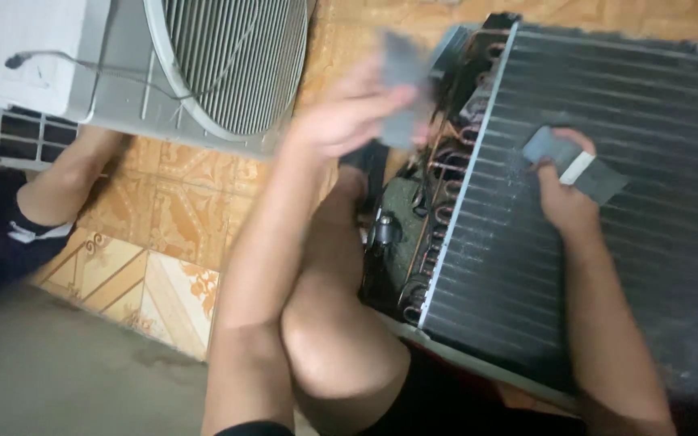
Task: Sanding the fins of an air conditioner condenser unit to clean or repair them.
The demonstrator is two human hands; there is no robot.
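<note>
**Head view: fin combing on the condenser coil, both hands holding dark pads**

Head camera looks down on a finned condenser coil [607,210] lying flat on the right, its copper return bends [438,186] exposed along the left edge. My right hand [565,202] rests on the fins with the fingers curled round a flat dark pad with a pale band [577,165], pressed against the coil face. My left hand [349,113] is raised over the bends, closed on a second grey pad [404,85]; that one is motion-blurred, so I cannot tell exactly what it is or how tight the grip is. My knee [341,323] sits between the arms, just beside the coil's near-left corner.

I judge the step in hand to be working the pad across the fins, with the left hand bringing its piece in. The next move calls for keeping the stroke along the fin lines with light pressure, since thin fins bend easily, and staying off the copper bends.

Far left, a white fan housing with a round grille [236,64] stands on patterned floor tiles [163,234], and another person's arm [62,186] rests beside it.
</note>
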